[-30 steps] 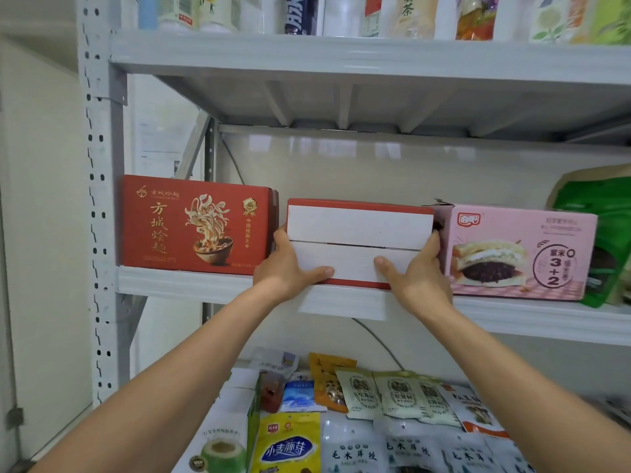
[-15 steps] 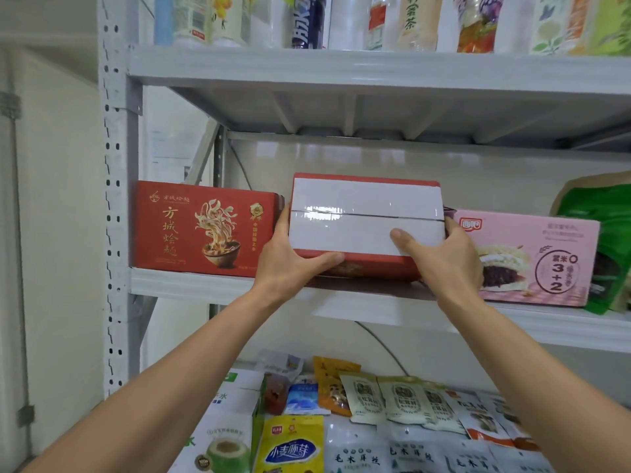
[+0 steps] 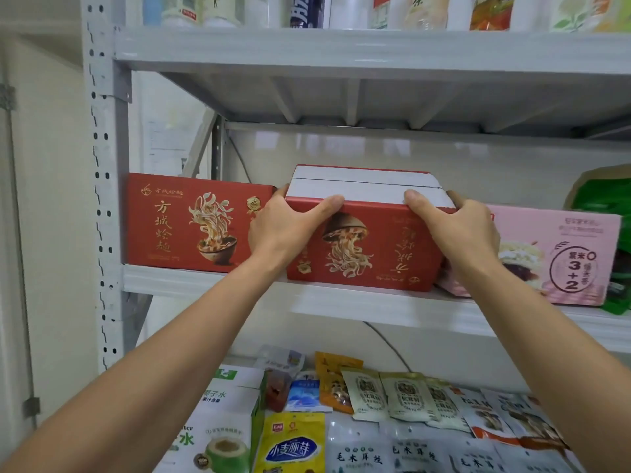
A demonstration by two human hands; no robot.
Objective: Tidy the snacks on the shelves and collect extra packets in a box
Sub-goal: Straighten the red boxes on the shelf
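Both arms reach up to the middle shelf (image 3: pixel 205 281). The red noodle box (image 3: pixel 368 254) sits between the two hands, gripped at its ends. The left hand (image 3: pixel 286 230) wraps the left end with its thumb laid along the top front edge. The right hand (image 3: pixel 457 233) does the same on the right end, fingers curled round behind. The box's printing is upside down, its white taped face turned up, and its bottom edge is at the shelf's front lip. A second noodle box (image 3: pixel 191 223) stands just to its left, a pink sandwich box (image 3: pixel 560 254) just to its right, partly behind the right hand. Snack packets (image 3: pixel 403 397) lie on the shelf below, and drink bottles (image 3: pixel 307 10) line the top shelf (image 3: pixel 341 46).
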